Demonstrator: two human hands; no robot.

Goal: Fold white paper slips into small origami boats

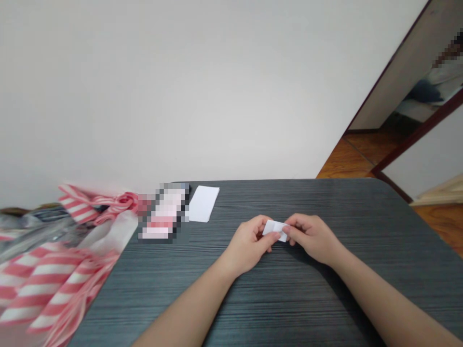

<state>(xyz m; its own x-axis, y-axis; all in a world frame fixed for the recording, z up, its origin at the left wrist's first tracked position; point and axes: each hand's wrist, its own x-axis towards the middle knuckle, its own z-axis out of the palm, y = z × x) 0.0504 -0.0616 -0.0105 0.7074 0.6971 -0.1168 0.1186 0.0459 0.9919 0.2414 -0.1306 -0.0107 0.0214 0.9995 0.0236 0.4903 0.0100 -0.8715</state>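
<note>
Left hand (247, 246) and right hand (311, 238) grip a small folded white paper (275, 231); weak pinch pressure risks dropping it.

The left hand (249, 246) and right hand (311, 237) are covering part of the folded white paper (275, 230) at centre frame. A pixelated item (163, 211) is remaining unreadable left of centre, while a pink-striped plastic bag (47, 284) is running off the lower left edge, blurred.
</note>
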